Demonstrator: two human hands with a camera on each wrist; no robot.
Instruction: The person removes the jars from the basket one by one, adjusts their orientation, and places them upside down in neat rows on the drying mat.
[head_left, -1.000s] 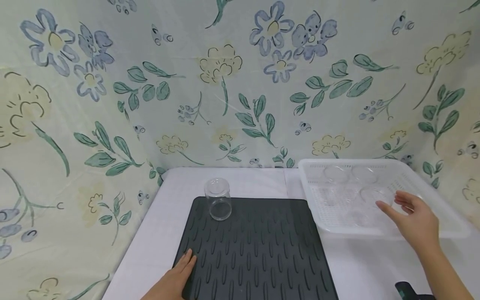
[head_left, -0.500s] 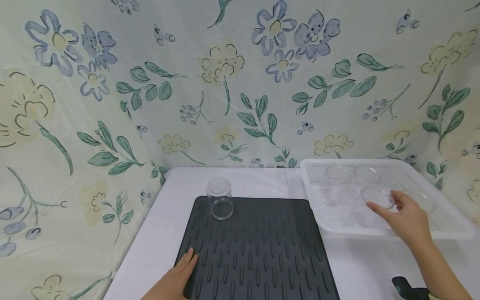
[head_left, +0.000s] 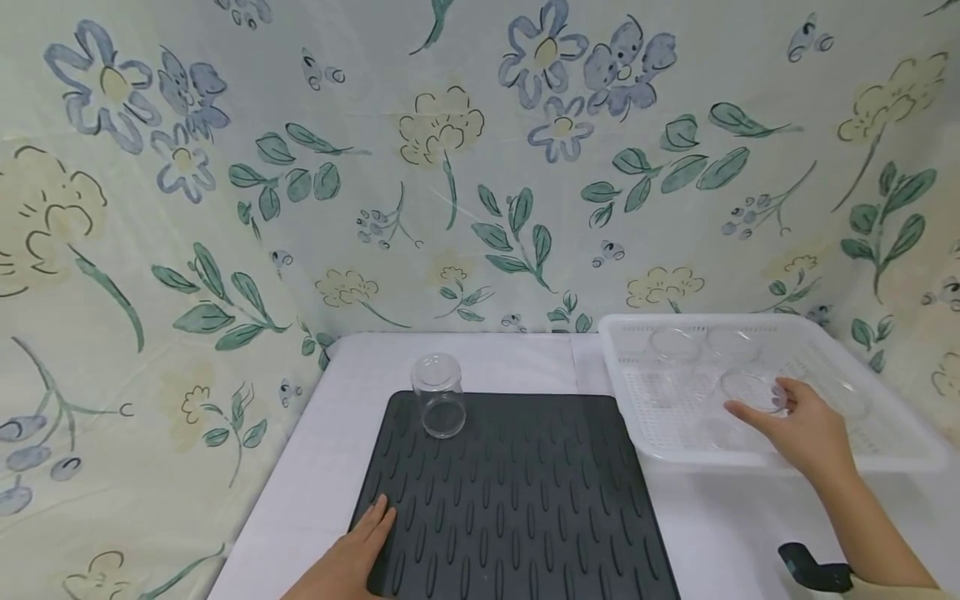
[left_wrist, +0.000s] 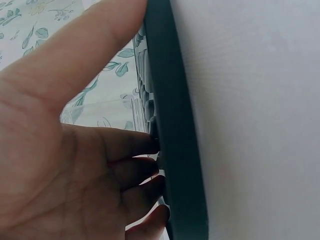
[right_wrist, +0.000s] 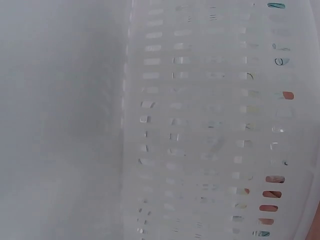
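Note:
My left hand rests on the left edge of a black ridged drying mat, its fingers extended. The left wrist view shows the fingers touching the ridged face of the mat and the thumb reaching its edge. A clear drinking glass stands near the mat's far left corner. Over the white plastic basket, my right hand holds the rim of another clear glass between thumb and fingers. Only the basket's slotted wall fills the right wrist view; it hides the hand's grip.
More clear glasses stand in the basket, faint against its white floor. A white cloth covers the table. A flowered curtain hangs behind and on both sides. A black device sits at my right wrist.
My right hand has shifted left and closed in around the glass rim in the basket. My left hand stays on the mat's edge.

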